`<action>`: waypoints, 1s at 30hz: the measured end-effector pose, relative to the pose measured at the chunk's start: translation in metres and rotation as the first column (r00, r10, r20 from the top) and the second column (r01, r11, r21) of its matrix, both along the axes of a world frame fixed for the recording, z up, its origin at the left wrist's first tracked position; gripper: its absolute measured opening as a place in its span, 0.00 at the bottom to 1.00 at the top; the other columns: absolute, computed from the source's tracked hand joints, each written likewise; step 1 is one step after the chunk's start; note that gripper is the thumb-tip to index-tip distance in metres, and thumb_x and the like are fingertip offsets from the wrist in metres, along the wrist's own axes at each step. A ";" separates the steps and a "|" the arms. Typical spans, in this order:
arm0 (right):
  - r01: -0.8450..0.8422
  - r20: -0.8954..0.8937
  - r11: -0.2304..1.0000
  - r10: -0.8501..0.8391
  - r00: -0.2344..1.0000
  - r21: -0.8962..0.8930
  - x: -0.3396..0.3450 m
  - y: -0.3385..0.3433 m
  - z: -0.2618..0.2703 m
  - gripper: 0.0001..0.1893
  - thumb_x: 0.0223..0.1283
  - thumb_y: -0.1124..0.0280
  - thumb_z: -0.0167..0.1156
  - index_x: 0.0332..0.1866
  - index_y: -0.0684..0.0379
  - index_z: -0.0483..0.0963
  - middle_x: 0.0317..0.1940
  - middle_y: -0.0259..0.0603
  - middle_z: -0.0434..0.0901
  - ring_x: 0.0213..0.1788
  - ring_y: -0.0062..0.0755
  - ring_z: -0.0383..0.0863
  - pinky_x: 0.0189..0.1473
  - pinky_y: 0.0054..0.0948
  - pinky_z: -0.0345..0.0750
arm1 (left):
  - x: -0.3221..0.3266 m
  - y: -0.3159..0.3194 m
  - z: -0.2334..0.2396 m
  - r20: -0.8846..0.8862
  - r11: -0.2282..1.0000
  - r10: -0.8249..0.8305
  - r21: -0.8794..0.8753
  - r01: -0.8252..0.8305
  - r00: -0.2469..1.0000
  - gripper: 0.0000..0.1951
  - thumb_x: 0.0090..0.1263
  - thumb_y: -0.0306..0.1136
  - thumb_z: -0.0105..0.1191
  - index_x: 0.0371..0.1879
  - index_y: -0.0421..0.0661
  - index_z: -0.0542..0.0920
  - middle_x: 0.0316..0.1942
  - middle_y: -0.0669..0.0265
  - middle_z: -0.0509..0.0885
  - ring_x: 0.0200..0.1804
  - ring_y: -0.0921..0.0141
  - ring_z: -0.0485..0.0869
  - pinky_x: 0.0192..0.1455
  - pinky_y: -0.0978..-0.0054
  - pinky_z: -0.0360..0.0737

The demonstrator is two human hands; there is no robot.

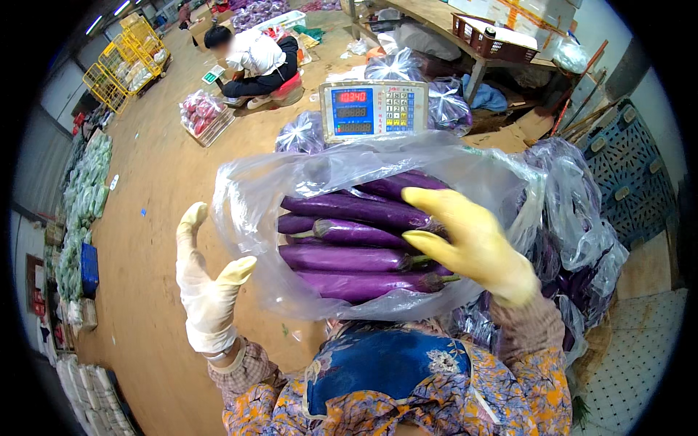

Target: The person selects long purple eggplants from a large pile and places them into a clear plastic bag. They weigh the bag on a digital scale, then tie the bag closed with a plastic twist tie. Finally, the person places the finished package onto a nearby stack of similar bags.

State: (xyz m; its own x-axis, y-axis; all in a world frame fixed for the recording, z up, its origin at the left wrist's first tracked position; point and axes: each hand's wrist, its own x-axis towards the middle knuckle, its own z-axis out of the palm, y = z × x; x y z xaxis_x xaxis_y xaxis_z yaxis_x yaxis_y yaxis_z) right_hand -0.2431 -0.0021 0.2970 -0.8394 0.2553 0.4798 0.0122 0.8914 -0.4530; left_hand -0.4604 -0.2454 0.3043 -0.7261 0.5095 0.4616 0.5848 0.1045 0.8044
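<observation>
Long purple eggplants lie side by side in an open clear plastic bag in front of me. My right hand, in a pale yellow glove, is over their right ends with thumb and fingers apart. Whether its fingertips touch them I cannot tell. My left hand, gloved in white with yellowish fingertips, is in the air left of the bag, spread and holding nothing. Just beyond the bag stands the display panel of a digital scale with lit digits and a keypad; the bag hides whatever is under it.
Bagged eggplants are heaped at right, beside a dark plastic pallet. Tied bags sit behind the scale. A wooden table bears a brown crate. A seated person is near a crate of red bags.
</observation>
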 end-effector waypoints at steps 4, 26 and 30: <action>0.057 0.303 0.936 -0.170 0.938 0.347 -0.050 0.013 -0.064 0.32 0.46 0.67 0.67 0.59 0.60 0.67 0.36 0.47 0.77 0.40 0.46 0.79 0.39 0.40 0.77 | -0.006 0.007 -0.004 0.015 0.999 -0.017 -0.039 0.018 1.000 0.44 0.41 0.35 0.75 0.60 0.37 0.68 0.57 0.58 0.75 0.61 0.65 0.71 0.66 0.69 0.63; 0.150 0.398 0.911 -0.310 0.864 0.384 -0.027 -0.007 -0.009 0.33 0.43 0.70 0.69 0.60 0.56 0.69 0.35 0.46 0.77 0.40 0.48 0.77 0.43 0.41 0.75 | -0.021 -0.002 -0.023 -0.027 0.991 -0.129 -0.023 0.129 0.991 0.49 0.38 0.40 0.76 0.62 0.35 0.66 0.58 0.56 0.75 0.62 0.63 0.72 0.67 0.69 0.65; 0.136 0.373 0.898 -0.307 0.875 0.419 -0.025 -0.011 0.001 0.33 0.41 0.70 0.69 0.59 0.57 0.69 0.33 0.46 0.77 0.39 0.48 0.77 0.41 0.42 0.76 | -0.021 0.000 -0.019 -0.028 0.991 -0.134 -0.033 0.133 0.991 0.48 0.39 0.41 0.76 0.62 0.36 0.66 0.58 0.56 0.75 0.62 0.63 0.72 0.67 0.69 0.65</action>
State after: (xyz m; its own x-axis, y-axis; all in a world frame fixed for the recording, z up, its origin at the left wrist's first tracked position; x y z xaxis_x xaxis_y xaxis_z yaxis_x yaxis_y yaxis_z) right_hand -0.2679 -0.0127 0.2983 -0.9225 0.3356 0.1906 0.3423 0.9396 0.0026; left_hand -0.4810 -0.2451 0.2852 -0.6364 0.6156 0.4649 0.6191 0.0481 0.7838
